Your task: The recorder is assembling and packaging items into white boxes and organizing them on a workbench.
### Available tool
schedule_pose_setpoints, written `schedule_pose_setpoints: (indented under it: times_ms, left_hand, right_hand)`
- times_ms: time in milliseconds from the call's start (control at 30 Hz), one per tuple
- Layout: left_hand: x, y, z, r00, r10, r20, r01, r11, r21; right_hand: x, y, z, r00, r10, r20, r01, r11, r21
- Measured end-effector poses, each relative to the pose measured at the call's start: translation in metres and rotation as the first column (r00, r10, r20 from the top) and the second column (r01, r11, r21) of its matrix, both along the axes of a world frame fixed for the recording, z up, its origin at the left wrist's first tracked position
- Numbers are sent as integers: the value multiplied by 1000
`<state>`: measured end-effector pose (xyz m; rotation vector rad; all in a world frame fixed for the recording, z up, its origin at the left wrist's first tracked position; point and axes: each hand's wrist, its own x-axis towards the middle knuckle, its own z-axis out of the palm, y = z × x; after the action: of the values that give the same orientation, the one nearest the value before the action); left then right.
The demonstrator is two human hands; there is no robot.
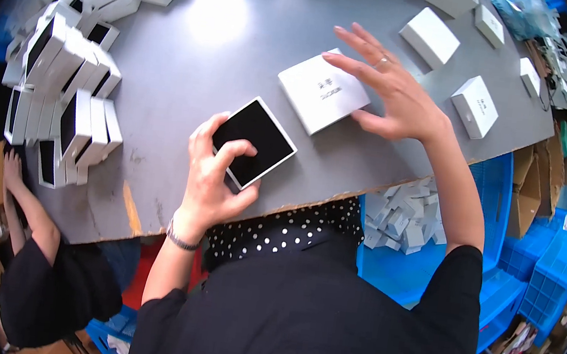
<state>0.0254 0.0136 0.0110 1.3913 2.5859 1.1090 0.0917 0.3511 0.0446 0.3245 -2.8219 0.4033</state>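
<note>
Near the front edge of the table (pixel 157 112), the left hand (pixel 211 181) pinches the black-lined tray (pixel 265 132) between thumb and fingers, apparently to keep its open face upward; the right hand (pixel 406 96) spreads wide at the printed white box (pixel 318 93) just beyond, contact unclear

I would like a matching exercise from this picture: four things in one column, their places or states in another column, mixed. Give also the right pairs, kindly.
1. Left hand
2. Ring
3. Wristband
4. Blue bin

A. below the table, with small white boxes inside
B. on the right hand
C. holds an open box, black inside
D. around the left wrist

Pairs: 1-C, 2-B, 3-D, 4-A
</note>
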Motion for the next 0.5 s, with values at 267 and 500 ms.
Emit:
schedule_pose_setpoints:
  times_ms: [267, 500]
  left_hand:
    - [10, -39, -5, 980, 194, 36, -195, 980, 30]
    - [-1, -29, -5, 992, 123, 27, -124, 992, 16]
  right_hand:
    - [29, -101, 30, 904, -298, 305, 228, 942, 245]
    - [-13, -107, -15, 979, -145, 143, 147, 989, -1]
